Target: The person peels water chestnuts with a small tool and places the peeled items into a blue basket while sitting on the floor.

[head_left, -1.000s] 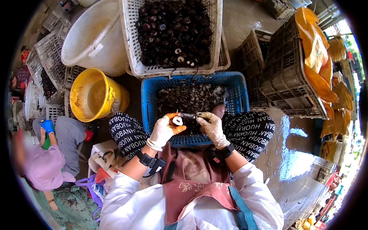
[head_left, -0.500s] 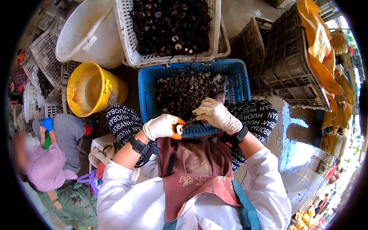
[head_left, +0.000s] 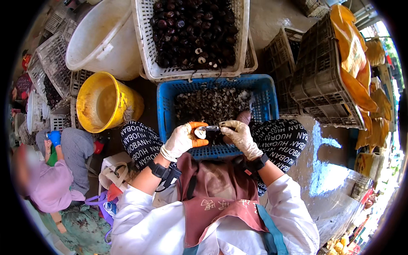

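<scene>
My left hand [head_left: 178, 142], in a white glove with orange finger covers, grips a partly peeled water chestnut [head_left: 199, 134] with its white flesh facing up. In my right hand [head_left: 241, 138], also white-gloved, is a small metal peeler [head_left: 210, 128], its blade end against the chestnut's upper edge. My right fingers wrap round the handle and hide most of it. Both hands hover over the near part of a blue basket [head_left: 162, 102], between my knees, which holds dark and white peelings [head_left: 208, 102].
Beyond the blue basket stands a white crate [head_left: 146, 51] of dark unpeeled water chestnuts [head_left: 193, 34]. A yellow bucket [head_left: 87, 102] and a large white tub [head_left: 95, 49] are at the left. Stacked crates [head_left: 318, 76] rise at the right. A person [head_left: 53, 178] sits at the left.
The chestnut has turned in my left hand and shows more white. My right hand has drawn back and lowered, exposing the peeler. The view has shifted slightly.
</scene>
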Demonstrator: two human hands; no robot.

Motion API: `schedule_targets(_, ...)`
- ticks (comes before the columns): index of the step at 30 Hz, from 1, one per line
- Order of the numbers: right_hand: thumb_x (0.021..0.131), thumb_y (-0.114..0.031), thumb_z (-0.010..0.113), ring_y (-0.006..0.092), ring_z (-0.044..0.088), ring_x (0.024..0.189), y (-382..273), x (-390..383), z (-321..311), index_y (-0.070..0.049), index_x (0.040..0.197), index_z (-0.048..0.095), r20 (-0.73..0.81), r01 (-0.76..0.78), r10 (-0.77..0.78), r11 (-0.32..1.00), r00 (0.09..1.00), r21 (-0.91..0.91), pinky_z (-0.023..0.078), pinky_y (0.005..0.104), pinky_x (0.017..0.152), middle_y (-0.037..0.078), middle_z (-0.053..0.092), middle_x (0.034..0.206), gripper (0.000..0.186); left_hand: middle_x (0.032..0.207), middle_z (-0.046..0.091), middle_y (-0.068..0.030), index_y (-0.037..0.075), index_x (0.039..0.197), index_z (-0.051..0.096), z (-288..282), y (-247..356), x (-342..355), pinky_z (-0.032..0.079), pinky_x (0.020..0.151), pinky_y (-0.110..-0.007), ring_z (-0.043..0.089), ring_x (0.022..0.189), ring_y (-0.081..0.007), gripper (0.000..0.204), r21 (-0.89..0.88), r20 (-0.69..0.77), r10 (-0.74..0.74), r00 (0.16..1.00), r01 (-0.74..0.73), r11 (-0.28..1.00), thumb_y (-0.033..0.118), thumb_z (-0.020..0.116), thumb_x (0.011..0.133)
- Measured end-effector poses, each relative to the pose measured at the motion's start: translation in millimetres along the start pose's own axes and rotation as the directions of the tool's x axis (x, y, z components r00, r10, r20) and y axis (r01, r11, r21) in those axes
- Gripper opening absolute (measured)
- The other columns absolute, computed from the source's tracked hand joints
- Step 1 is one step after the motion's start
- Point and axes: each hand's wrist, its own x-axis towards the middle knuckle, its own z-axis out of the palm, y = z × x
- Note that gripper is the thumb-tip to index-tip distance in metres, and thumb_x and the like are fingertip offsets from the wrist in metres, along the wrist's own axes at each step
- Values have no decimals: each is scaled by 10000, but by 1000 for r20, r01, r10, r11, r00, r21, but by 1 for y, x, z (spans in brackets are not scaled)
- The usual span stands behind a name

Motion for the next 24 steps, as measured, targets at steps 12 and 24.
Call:
schedule_targets(12,852,-132,687,48,534,628,-1,-12,14,19,983,670,-62,-115,117,993,991,33,457,217,577,-4,640,750,201,901,621,-30,30,1099,580,10,-16,1,525,727,-232,607,807,-98,448,376,-337,316,887,-181,909,-25,780,702)
schedule_targets(24,856,-128,693,32,499,619,2,0,41,6,972,673,-183,-110,109,994,977,2,420,191,548,-23,622,741,179,860,627,-50,22,1039,553,11,-22,7,535,685,-253,614,756,-112,409,370,-450,322,833,-155,916,-34,774,699)
